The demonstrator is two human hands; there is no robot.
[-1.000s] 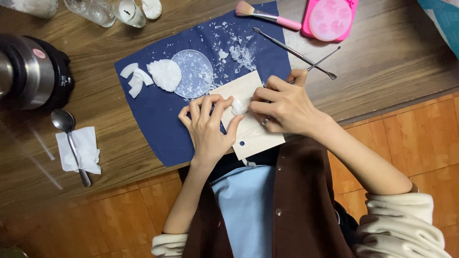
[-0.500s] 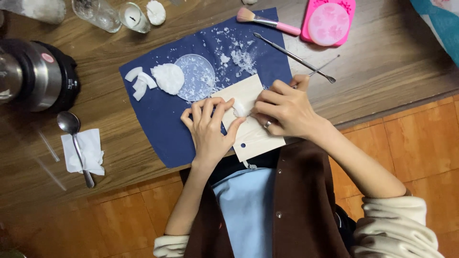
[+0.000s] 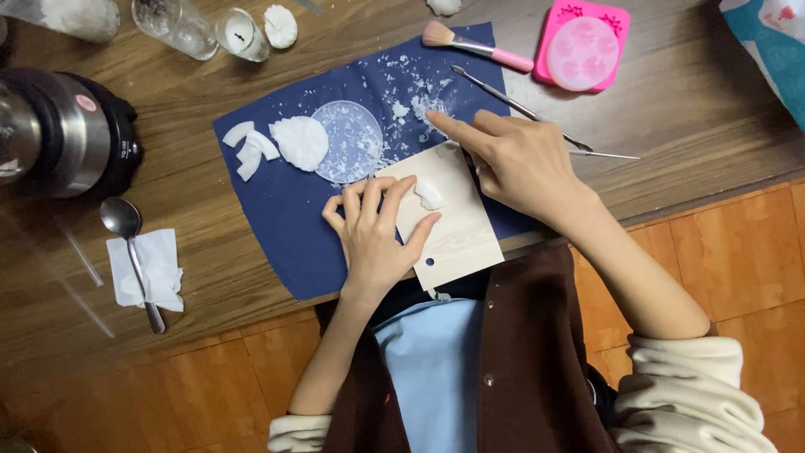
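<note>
The left hand lies flat and open on the small board, fingers beside a white piece. The right hand, loosely open and holding nothing, touches the board's far edge.

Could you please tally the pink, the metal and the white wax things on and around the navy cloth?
Pink: 2 – brush, mould
Metal: 2 – spoon, thin tool
White wax pieces: 4 – disc, two slivers, chunk on the board
Total: 8
</note>
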